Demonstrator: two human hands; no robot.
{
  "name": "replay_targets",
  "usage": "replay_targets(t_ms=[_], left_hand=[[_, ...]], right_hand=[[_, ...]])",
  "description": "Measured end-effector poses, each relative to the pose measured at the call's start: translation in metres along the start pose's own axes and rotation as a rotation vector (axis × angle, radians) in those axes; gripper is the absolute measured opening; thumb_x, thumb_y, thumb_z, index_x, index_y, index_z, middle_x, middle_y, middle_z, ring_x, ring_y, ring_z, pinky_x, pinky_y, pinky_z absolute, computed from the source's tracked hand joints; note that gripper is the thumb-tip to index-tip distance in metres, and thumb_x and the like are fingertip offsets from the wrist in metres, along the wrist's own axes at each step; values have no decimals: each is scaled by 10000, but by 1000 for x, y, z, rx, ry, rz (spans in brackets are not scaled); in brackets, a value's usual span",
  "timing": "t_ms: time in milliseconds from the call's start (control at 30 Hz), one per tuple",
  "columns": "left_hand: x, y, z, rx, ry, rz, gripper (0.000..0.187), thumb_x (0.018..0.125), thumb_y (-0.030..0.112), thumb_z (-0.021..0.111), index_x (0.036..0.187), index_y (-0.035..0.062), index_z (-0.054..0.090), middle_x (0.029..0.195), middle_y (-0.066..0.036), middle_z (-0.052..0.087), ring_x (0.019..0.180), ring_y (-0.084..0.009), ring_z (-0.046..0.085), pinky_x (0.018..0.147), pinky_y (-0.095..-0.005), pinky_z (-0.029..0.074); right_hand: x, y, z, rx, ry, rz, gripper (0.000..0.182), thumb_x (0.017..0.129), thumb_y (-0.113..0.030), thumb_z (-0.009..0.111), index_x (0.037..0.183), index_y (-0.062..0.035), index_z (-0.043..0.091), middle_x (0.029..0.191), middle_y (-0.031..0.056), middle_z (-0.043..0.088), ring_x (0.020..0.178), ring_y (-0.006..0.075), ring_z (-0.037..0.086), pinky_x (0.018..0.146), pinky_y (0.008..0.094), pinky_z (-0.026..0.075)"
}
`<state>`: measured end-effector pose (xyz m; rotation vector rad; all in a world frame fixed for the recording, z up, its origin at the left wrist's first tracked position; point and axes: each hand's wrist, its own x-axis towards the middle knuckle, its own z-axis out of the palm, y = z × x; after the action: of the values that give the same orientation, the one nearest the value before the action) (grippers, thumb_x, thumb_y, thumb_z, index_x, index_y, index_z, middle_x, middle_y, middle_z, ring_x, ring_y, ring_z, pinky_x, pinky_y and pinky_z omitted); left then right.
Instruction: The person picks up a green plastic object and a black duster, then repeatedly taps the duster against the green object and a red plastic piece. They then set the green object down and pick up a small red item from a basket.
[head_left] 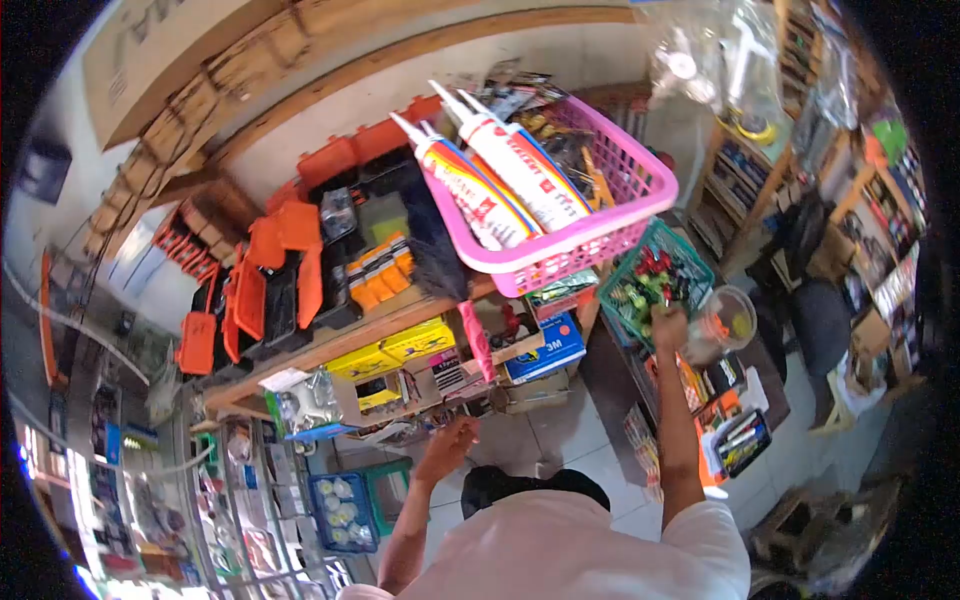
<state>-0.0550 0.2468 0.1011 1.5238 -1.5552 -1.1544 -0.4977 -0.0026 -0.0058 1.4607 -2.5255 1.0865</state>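
My right hand (669, 328) reaches to the near edge of a green basket (611, 301) that holds small red, green and dark items (655, 275). Its fingers are partly lost among these items, so I cannot make out a hold. My left hand (449, 449) hangs in front of the shelf boxes, its fingers curled; nothing can be made out in it. Above and between the hands, a pink basket (570, 243) holds white sealant tubes (530, 170) with pointed nozzles.
Orange-lidded bins (251, 290) line the wooden shelf at left. Yellow boxes (400, 350) and a blue 3M box (546, 350) sit below it. Beside the green basket stands a clear tub (722, 325). A blue crate (343, 512) is low at left, and a stool (820, 330) at right.
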Motion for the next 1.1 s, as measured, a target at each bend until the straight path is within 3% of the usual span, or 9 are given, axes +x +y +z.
replay_targets(t_ms=[100,167,300,467,500,633,867,967,1100], left_hand=[[1,-1,15,13,-78,2,191,936,134,491,1088,33,549,883,-83,625,844,-175,636,705,-317,508],[3,-1,24,41,-118,0,247,956,218,489,1113,40,554,905,-81,624,893,-175,634,747,-318,516],[14,19,45,-41,-206,45,362,981,356,425,1107,44,557,898,-70,621,821,-168,607,705,-314,499],[18,16,64,-454,-300,84,519,978,516,324,1086,79,583,847,-30,611,724,-128,541,612,-267,451],[17,30,57,-485,-387,-83,549,970,546,309,1060,83,592,825,-18,604,697,-106,524,585,-257,432],[4,37,50,-544,-501,-418,562,953,579,345,958,80,604,785,3,588,606,-63,469,515,-219,360],[-51,-5,42,-774,-360,-336,411,956,507,435,937,115,555,699,38,476,567,-65,395,499,-187,298],[-71,-25,42,-849,-209,-273,372,981,484,386,915,138,508,700,55,427,579,-53,363,473,-197,271],[-95,-61,35,-1093,107,-285,324,977,470,408,876,168,464,698,58,411,580,-57,364,472,-201,255]], right_hand=[[-8,20,4,524,8,205,299,760,-272,719,903,-61,564,707,129,619,609,294,604,553,443,481],[-36,-21,-60,1067,-125,444,203,810,-177,675,942,-85,550,691,73,586,522,175,548,448,330,450],[-101,-57,-132,1247,-441,266,198,801,-9,616,979,-20,530,691,50,574,504,131,543,416,262,450],[-163,-77,-180,1083,-1204,-59,207,796,20,636,999,6,597,804,64,635,632,140,624,550,262,523],[-172,-83,-184,1035,-1326,-61,210,800,-6,663,1004,0,611,828,70,647,669,136,633,584,257,528],[-189,-107,-189,925,-1462,-281,260,791,-76,722,1023,-9,627,853,61,658,731,126,640,633,244,526],[-193,-160,-182,709,-1445,-807,328,788,-146,743,1068,-22,628,879,91,663,760,114,634,674,261,514],[-190,-171,-150,769,-1416,-643,427,922,-281,593,1257,-44,478,882,82,639,732,129,618,653,266,499],[-162,-220,-132,1043,-1425,105,539,935,-522,439,1223,-69,492,934,84,626,810,202,629,691,333,526]])
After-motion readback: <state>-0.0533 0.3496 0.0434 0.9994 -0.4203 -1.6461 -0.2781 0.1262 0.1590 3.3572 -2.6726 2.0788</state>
